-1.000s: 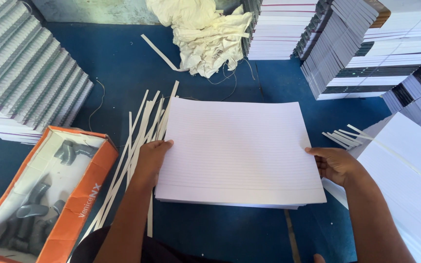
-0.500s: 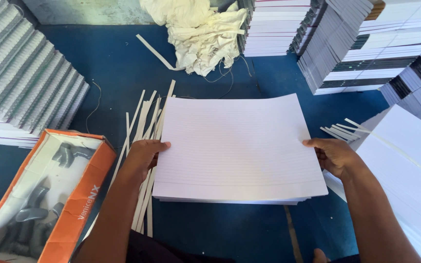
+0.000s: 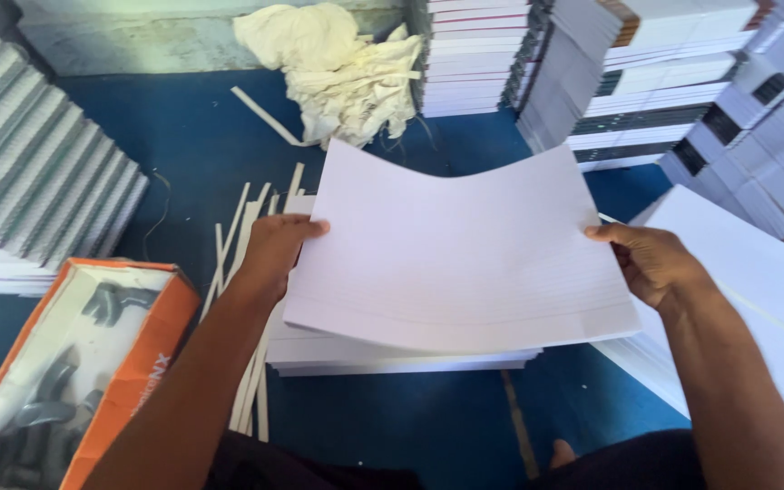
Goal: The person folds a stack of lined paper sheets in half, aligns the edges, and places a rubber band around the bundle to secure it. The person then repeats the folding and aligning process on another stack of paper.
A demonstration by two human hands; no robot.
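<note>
— Where is the sheaf of lined sheets (image 3: 451, 249)?
— Lifted off the paper stack (image 3: 392, 354), sagging in the middle; left hand (image 3: 274, 249) and right hand (image 3: 651, 263) each close their fingers on a side edge
— Room around it?
— Bare blue surface (image 3: 183, 136) ahead — notebook piles (image 3: 34, 172) crowd both flanks

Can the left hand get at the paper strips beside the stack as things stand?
Probably not yet: the left hand is gripping the lifted sheaf of lined sheets, shared with the right hand. The paper strips lie right under its forearm with nothing covering them, so once it lets go they look reachable.
</note>
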